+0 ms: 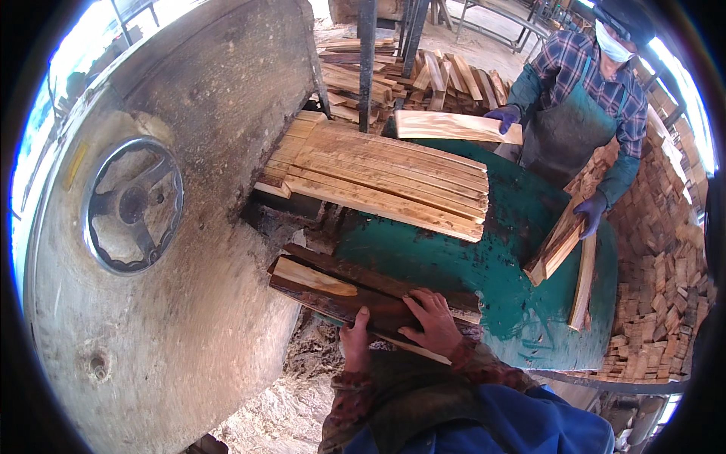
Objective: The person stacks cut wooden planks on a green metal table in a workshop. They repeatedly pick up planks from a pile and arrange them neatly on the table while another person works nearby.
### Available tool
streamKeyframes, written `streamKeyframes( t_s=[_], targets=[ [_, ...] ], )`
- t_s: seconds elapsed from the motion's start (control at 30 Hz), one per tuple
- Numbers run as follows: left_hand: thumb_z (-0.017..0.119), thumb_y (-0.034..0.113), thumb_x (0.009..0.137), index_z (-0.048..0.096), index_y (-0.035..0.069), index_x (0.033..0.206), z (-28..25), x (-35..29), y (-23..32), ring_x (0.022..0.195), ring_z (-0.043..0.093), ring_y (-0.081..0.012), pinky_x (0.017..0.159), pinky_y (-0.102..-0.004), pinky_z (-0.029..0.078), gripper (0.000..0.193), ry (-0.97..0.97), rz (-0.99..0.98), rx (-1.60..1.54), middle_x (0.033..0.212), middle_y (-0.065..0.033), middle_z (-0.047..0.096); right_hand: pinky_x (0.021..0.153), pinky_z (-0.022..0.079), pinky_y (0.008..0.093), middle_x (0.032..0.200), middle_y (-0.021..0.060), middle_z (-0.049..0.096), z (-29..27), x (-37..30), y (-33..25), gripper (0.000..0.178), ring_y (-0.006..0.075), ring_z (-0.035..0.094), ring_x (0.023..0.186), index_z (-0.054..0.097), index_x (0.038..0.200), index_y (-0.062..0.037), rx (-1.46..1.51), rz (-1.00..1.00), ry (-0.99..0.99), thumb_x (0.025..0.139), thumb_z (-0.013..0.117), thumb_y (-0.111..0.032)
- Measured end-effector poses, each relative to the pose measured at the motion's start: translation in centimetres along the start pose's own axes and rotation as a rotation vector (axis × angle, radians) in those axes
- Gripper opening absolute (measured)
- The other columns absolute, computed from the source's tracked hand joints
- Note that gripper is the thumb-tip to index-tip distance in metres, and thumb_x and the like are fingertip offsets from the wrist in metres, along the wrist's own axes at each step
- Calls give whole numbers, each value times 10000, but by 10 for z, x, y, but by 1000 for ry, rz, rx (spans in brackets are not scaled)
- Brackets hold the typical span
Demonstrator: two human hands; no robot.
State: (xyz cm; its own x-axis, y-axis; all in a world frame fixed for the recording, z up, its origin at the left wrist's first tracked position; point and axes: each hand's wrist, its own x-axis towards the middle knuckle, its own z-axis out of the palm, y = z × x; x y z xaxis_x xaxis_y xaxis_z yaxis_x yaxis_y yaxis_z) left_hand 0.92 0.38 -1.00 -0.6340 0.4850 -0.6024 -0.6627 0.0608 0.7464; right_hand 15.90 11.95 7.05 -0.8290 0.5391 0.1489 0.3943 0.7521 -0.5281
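In front of me lies a dark, bark-edged wooden board (382, 309) with a pale patch at its left end. My left hand (355, 342) grips its near edge, thumb on top and the other fingers hidden below. Flat on the board, fingers spread, rests my right hand (437, 325). Another dark bark-covered piece (340, 266) lies right behind it. Beyond, several pale sawn planks (386, 175) lie side by side, reaching from the machine over the green table (522, 318).
A large worn machine housing with a handwheel (134, 204) stands at left. Across the table, a co-worker in purple gloves holds a pale board (457, 126) and a wood piece (561, 242); a narrow strip (583, 284) lies nearby. Stacked wood (658, 303) fills the right side.
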Motion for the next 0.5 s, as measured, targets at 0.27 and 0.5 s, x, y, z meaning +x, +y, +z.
streamKeyframes(
  t_s=[0.27, 0.5],
  targets=[
    [752, 376, 807, 544, -85, 1222, 3, -3, 8, 963, 602, -230, 746, -355, 538, 654, -11, 0, 25, 1123, -133, 612, 1022, 381, 497, 1302, 192, 473, -2, -2, 0, 635, 401, 427, 1243, 533, 1273, 1, 37, 17, 18, 759, 768, -291],
    [755, 370, 806, 566, -96, 1168, 10, -11, 18, 878, 623, -224, 708, -345, 540, 620, 12, -44, 18, 1084, -139, 623, 1062, 366, 506, 1324, 183, 442, -3, -5, -13, 622, 416, 391, 1267, 524, 1287, -6, 127, -10, 24, 749, 753, -219]
  ],
)
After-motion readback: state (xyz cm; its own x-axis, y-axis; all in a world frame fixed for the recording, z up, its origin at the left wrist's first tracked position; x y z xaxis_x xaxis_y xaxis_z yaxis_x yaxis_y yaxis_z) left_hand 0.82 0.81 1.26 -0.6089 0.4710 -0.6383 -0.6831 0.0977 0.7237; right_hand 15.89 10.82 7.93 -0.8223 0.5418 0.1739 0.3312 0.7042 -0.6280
